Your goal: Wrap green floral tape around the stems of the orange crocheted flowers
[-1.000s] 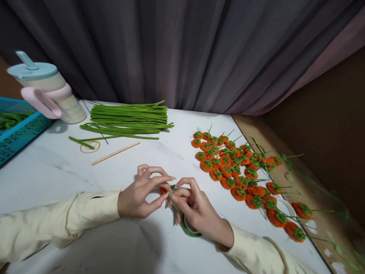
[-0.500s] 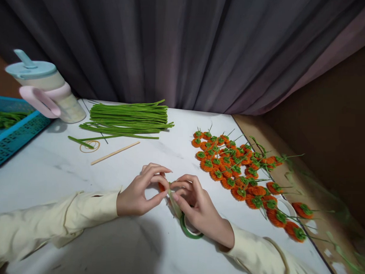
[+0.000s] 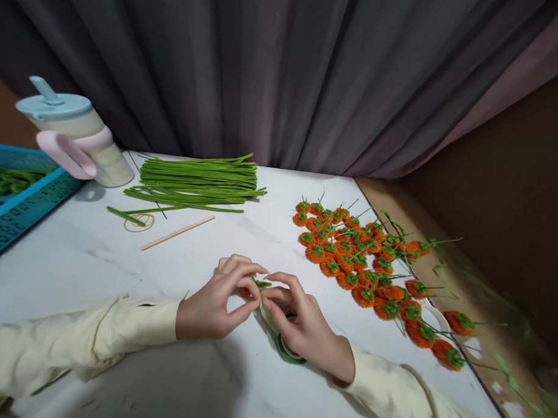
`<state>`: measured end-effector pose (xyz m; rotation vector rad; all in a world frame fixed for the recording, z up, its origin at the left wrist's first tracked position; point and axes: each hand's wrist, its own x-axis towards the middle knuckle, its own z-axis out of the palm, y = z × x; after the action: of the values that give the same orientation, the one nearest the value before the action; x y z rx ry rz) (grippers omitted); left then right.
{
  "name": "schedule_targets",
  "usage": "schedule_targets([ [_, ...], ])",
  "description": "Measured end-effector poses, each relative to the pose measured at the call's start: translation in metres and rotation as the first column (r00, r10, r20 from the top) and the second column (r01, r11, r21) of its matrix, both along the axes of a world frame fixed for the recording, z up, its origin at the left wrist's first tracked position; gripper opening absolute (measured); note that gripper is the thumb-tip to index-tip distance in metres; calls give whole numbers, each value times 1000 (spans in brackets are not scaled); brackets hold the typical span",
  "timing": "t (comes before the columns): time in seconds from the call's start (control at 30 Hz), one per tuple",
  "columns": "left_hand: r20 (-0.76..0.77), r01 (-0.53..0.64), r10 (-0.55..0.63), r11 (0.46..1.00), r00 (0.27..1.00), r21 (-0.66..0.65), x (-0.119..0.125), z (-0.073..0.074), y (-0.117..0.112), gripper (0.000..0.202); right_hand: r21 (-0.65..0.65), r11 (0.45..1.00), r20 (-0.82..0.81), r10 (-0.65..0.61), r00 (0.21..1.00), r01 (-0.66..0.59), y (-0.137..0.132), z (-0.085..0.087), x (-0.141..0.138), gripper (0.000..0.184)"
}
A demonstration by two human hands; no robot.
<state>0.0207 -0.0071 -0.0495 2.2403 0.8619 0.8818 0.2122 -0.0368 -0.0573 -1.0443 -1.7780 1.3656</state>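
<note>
My left hand [image 3: 214, 304] is closed in a pinch on a small orange fuzzy ornament [image 3: 245, 291] with a green top; the fingers hide most of it. Facing it, my right hand [image 3: 302, 322] pinches a pale green strip of tape [image 3: 266, 318] against the ornament's stem end. The strip runs back to a green tape roll [image 3: 291, 354] partly covered by my right palm. Both sets of fingertips nearly touch, just above the white table [image 3: 186, 376].
Many orange ornaments [image 3: 347, 280] with green tops and wire stems lie to the right. Green fuzzy stems [image 3: 197, 179] are piled at the back. A wooden stick [image 3: 177, 233], rubber bands [image 3: 139, 222], a tumbler [image 3: 111, 160] and a blue basket [image 3: 32, 209] are on the left.
My fingertips have drawn closer together and shifted slightly, and the green top of the ornament now shows between them. The tape roll is more covered by my right hand.
</note>
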Motion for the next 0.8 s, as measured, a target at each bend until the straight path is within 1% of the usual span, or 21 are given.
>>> schedule_targets([
  [0.1, -70, -21, 22, 1000, 997, 7, 0, 5, -2, 27, 13, 1000, 13, 8, 1000, -9, -2, 1, -1, 27],
  [0.2, -140, -26, 25, 1000, 990, -7, 1, 14, -3, 29, 58, 998, 47, 21, 999, -24, -3, 5, -1, 26],
  [0.3, -188, -16, 15, 1000, 982, -4, 4, 25, -4, 35, 143, 989, 109, 17, 994, -32, -3, 14, -1, 29],
  [0.43, -193, -10, 19, 999, 981, 48, 11, 40, -5, 45, 208, 978, 178, -43, 983, 5, -3, 30, 2, 32],
  [0.5, -191, -3, 17, 997, 981, 76, 15, 45, -6, 45, 201, 979, 177, -70, 982, 34, -4, 38, 4, 32],
  [0.63, -170, -1, 19, 994, 985, 105, 22, 53, -4, 47, 130, 987, 112, -109, 988, 95, -3, 48, 7, 32],
  [0.8, -116, 49, -44, 998, 992, 37, 25, 61, 2, 51, 113, 990, 64, -92, 994, 85, 0, 57, 14, 35],
])
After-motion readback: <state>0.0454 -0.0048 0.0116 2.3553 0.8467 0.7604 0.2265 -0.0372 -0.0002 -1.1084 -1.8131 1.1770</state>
